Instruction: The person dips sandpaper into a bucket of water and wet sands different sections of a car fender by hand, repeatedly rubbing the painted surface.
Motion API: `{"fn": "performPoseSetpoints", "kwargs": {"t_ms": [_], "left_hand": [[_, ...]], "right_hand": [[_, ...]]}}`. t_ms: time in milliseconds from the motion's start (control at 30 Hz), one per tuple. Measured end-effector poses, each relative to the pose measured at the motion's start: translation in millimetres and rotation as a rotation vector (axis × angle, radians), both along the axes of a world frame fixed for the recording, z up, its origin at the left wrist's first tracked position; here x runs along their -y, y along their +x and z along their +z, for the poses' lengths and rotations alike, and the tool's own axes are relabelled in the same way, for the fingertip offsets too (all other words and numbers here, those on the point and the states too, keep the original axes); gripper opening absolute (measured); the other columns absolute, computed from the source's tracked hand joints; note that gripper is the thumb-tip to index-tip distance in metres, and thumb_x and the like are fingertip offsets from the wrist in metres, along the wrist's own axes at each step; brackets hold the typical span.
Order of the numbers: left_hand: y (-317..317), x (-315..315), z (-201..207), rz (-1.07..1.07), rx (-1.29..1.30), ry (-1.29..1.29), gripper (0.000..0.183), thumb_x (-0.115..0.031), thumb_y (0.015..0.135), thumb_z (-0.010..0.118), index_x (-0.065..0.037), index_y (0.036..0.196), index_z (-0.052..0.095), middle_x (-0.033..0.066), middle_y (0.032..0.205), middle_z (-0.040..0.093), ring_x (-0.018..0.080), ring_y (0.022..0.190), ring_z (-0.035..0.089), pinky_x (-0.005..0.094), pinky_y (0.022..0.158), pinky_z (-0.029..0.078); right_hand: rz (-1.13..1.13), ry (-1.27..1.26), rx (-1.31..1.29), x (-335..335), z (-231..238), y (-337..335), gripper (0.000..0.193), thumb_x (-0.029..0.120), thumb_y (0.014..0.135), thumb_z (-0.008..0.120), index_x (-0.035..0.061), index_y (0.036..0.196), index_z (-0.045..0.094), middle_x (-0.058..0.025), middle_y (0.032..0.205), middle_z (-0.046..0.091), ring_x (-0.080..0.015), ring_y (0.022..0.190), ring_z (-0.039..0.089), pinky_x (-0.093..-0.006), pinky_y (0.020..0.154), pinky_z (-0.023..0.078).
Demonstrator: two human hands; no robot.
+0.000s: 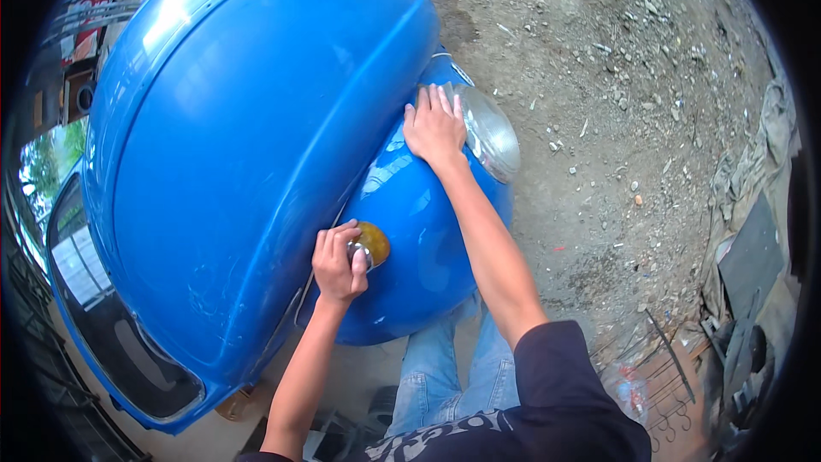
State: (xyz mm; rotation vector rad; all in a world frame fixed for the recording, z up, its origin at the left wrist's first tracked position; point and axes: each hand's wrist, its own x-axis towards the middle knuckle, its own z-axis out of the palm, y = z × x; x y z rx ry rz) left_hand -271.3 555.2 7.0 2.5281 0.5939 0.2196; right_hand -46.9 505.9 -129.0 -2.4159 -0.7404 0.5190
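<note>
Beside gravelly ground (590,43), a left hand (335,267) gripped an amber lamp (377,242) on a blue fender (432,265).

Its amber end faced right, long axis unclear; the right hand (436,128) lay flat by the headlight (498,144).

Amber lamp (378,239), perhaps chrome-rimmed, atop blue fender (428,261)

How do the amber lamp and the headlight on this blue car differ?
The amber lamp is yellow-orange; the headlight is clear and silvery. The amber lamp looks much smaller than the headlight. The left hand grips the amber lamp, while the right hand lies flat with its fingers at the headlight's edge. Both are on the blue fender.
</note>
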Motion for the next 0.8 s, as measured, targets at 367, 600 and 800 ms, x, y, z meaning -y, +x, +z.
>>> {"fn": "performPoseSetpoints", "kwargs": {"t_ms": [367,600,800], "left_hand": [[4.3,5.0,-1.8,0.058,0.065,0.007,0.022,-0.018,0.081,0.056,-0.001,0.095,0.061,0.0161,0.1,0.067,0.0336,0.082,0.061,0.0424,0.075,0.051],[-7.3,6.1,-4.8,0.087,0.032,-0.014,0.022,-0.02,0.081,0.059,-0.003,0.095,0.063,0.0134,0.103,0.067,0.0291,0.081,0.062,0.0392,0.075,0.052],[-8.6,3.2,7.3,0.109,-0.074,-0.028,0.022,-0.019,0.078,0.061,-0.005,0.095,0.065,0.0119,0.105,0.067,0.0287,0.081,0.062,0.0383,0.075,0.052]], "right_hand": [[0.247,-0.22,-0.18,2.9,9.9,22.8,0.064,0.033,0.1,0.029,-0.0041,0.152,0.03,-0.0201,0.16,0.029,-0.0312,0.15,0.023,-0.0456,0.124,0.014],[0.472,-0.247,-0.283,22.1,20.5,21.5,0.069,0.036,0.099,0.026,-0.0019,0.156,0.019,-0.0197,0.163,0.018,-0.0308,0.152,0.016,-0.048,0.124,0.011],[0.451,-0.32,-0.587,-23.0,-56.0,85.6,0.07,0.037,0.099,0.026,-0.0014,0.157,0.014,-0.0191,0.165,0.013,-0.0297,0.153,0.012,-0.0452,0.125,0.01]]}}
